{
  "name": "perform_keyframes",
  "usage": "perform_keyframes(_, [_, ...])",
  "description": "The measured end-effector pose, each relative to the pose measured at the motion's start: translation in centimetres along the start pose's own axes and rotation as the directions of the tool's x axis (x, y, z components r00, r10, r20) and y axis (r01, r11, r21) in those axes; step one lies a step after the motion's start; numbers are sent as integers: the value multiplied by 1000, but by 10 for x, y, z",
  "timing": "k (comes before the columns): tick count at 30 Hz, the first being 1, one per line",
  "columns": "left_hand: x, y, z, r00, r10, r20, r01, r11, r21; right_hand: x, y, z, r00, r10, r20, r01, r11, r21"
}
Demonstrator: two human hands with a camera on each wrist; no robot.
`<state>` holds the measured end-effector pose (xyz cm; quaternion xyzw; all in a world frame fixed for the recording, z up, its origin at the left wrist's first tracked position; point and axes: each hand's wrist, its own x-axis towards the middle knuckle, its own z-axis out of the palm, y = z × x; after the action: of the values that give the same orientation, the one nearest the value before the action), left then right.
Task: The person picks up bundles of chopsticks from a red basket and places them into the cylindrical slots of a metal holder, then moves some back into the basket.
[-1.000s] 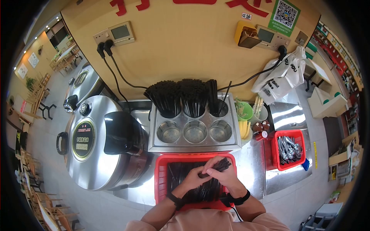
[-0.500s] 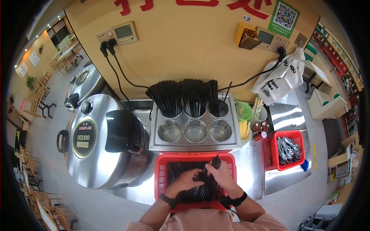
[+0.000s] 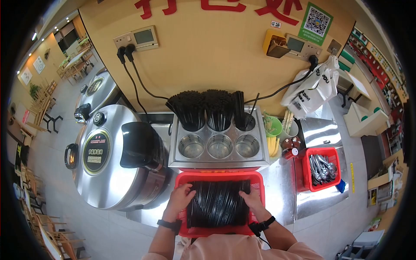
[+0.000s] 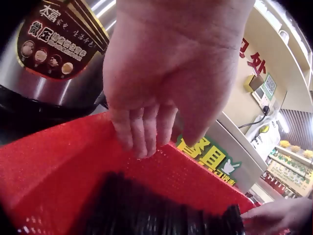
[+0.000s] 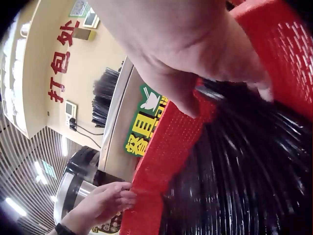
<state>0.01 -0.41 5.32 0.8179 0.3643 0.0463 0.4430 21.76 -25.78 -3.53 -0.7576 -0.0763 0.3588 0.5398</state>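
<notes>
Black chopsticks lie packed side by side in a red basket. At their left end, my left hand hovers over the basket wall; in the left wrist view, the left hand has fairly straight fingers and holds nothing. My right hand rests at the right ends of the chopsticks. In the right wrist view, the right hand spreads thumb and fingers over the black chopsticks, touching their ends; the undersides of the fingers are partly hidden.
Behind the basket stands a steel holder with black chopsticks in its back cups; its three front cups are empty. A large steel cooker is at left. Right of the holder are jars and a red basket of spoons. A plastic bag hangs behind.
The dark bundle in my right hand has gone down among the chopsticks in the basket. My hands have moved apart, the left to the basket's left side. The view has shifted slightly.
</notes>
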Motion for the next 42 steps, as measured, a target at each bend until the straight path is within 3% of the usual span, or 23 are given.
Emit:
perform_keyframes(1, [-2,-5,0,1000,1,1,-1,1000,0,0,2,-2,1000,11,17,-8,989,-148])
perform_keyframes(5, [-5,-22,3,999,13,-48,-19,992,-125,3,17,-5,997,-81,-7,76,956,-284])
perform_keyframes(8, [-2,-31,5,993,-1,-118,-22,981,-191,-2,-10,-9,995,-52,87,86,888,-452])
perform_keyframes(10, [0,-36,4,989,-18,-149,-19,970,-243,-13,-54,-12,986,-108,127,164,763,-625])
perform_keyframes(11, [2,-39,3,987,-25,-160,-20,961,-274,-18,-80,-15,985,-110,130,168,761,-626])
perform_keyframes(13, [4,-44,1,984,-33,-173,-22,952,-305,-19,-127,-22,949,-246,196,303,878,-370])
perform_keyframes(16, [7,-47,2,982,-14,-190,-56,932,-357,4,-169,-36,896,-434,93,442,861,-252])
perform_keyframes(17, [7,-42,0,983,-68,-170,-7,914,-406,9,-194,-39,883,-467,48,464,855,-233])
perform_keyframes(19, [8,-41,0,981,-120,-153,37,889,-457,31,-229,-48,842,-538,23,515,792,-327])
perform_keyframes(22, [10,-50,6,974,-147,-170,35,846,-531,98,-249,-58,826,-563,6,544,795,-269])
perform_keyframes(24, [12,-54,8,976,-149,-159,39,836,-547,134,-268,-55,859,-511,-25,444,769,-460])
perform_keyframes(25, [12,-51,7,975,-148,-165,34,835,-549,151,-270,-53,856,-516,-21,450,765,-460])
perform_keyframes(28, [12,-48,6,965,-203,-164,75,819,-569,170,-286,-38,936,-352,-8,319,856,-408])
perform_keyframes(31, [13,-52,9,962,-219,-165,75,788,-612,175,-298,-18,939,-342,25,313,826,-469])
perform_keyframes(35, [14,-52,9,963,-224,-152,78,767,-637,190,-295,11,909,-416,17,378,809,-449])
perform_keyframes(36, [15,-51,8,961,-232,-150,83,761,-643,204,-288,15,913,-399,89,407,871,-275])
perform_keyframes(37, [15,-50,7,961,-230,-153,80,761,-644,210,-285,20,911,-402,90,410,869,-276])
perform_keyframes(39, [14,-48,5,960,-244,-138,100,759,-643,222,-277,30,872,-486,-50,446,834,-325])
perform_keyframes(40, [15,-48,6,960,-244,-140,99,758,-645,236,-270,31,872,-488,-48,448,833,-326])
perform_keyframes(42, [15,-49,6,956,-261,-134,104,728,-677,254,-263,32,779,-621,81,592,688,-419])
